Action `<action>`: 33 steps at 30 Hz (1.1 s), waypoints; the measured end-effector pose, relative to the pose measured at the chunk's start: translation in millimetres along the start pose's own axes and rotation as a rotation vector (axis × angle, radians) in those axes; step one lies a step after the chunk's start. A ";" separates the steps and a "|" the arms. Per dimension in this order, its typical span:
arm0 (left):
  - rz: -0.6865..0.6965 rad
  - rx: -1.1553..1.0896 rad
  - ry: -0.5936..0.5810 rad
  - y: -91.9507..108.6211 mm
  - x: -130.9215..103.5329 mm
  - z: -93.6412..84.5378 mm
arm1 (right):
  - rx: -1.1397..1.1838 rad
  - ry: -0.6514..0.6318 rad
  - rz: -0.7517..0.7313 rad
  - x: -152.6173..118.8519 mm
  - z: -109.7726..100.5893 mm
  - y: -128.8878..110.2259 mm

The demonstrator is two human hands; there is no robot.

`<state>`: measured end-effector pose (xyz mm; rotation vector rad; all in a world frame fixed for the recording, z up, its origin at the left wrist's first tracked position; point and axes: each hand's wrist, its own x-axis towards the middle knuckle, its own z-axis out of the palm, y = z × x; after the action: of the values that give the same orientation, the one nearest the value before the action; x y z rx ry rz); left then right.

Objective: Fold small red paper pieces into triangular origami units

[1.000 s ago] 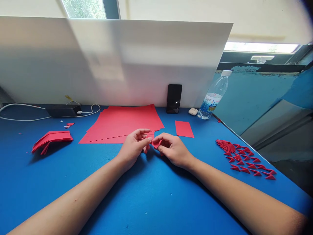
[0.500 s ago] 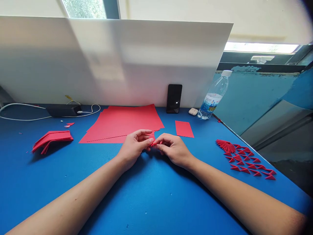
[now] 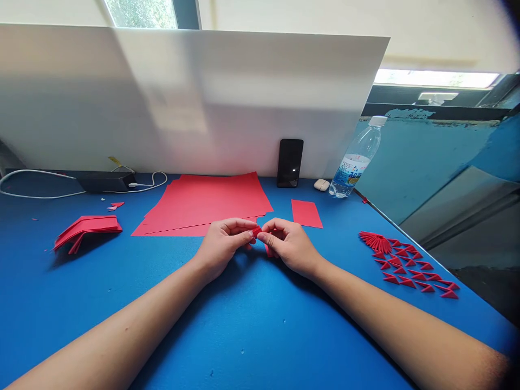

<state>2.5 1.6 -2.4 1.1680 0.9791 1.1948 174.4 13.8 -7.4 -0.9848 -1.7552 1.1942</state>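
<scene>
A small folded red paper piece (image 3: 257, 232) is pinched between my two hands at the middle of the blue table. My left hand (image 3: 222, 245) grips its left side with thumb and fingers. My right hand (image 3: 293, 246) is closed on its right side, and some red paper shows below the right fingertips. Just behind the hands lie large red paper sheets (image 3: 211, 200). A small red rectangle of paper (image 3: 306, 213) lies behind my right hand. The fingers partly hide the held piece.
Folded red strips (image 3: 87, 227) sit at left, near red scraps (image 3: 116, 206). At the back stand a black adapter (image 3: 106, 182), a phone (image 3: 290, 162), a white case (image 3: 321, 184) and a tilted bottle (image 3: 357, 157). Several folded red triangles (image 3: 410, 268) lie at right.
The small red piece between the fingertips has turned and shows more clearly. The right fingers have shifted slightly, and red paper now shows beneath them.
</scene>
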 end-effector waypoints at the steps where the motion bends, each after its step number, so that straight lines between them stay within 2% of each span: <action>1: 0.005 -0.015 -0.003 -1.0 0.4 -0.7 | -0.002 0.001 0.003 0.0 0.1 0.1; 6: 0.007 -0.022 -0.008 -4.6 1.3 -3.7 | 0.027 0.008 0.017 0.4 0.7 -0.7; 18: 0.017 -0.005 -0.100 -3.6 1.3 -5.6 | 0.095 -0.001 0.027 1.2 0.4 -0.5; 33: 0.022 0.094 -0.057 -1.5 1.1 -3.5 | 0.068 0.001 -0.017 1.9 0.0 1.3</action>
<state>-0.5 3.2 -4.4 1.2832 0.9899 1.1371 173.9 15.9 -8.3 -0.9289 -1.7077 1.2345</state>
